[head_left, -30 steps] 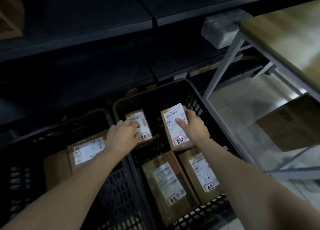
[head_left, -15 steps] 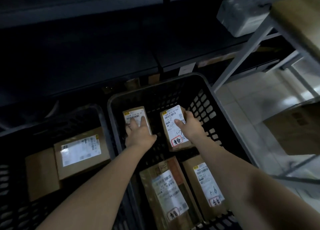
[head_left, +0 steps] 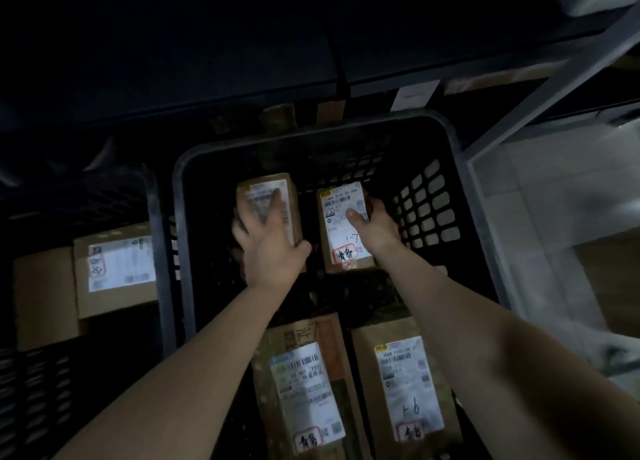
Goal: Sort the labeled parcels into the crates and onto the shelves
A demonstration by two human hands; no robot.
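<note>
Two labels face up, readable, at the crate's (head_left: 460, 168) twelve o'clock: left hand's (head_left: 273, 251) spread fingers flatten the left parcel (head_left: 258, 191), right hand (head_left: 379, 229) pinches the right parcel (head_left: 341, 238).

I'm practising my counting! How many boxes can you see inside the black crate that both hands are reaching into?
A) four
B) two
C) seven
A: the crate shows four: the far left parcel under the left hand, the far right parcel held by the right hand, plus the near left parcel and the near right parcel.
</note>
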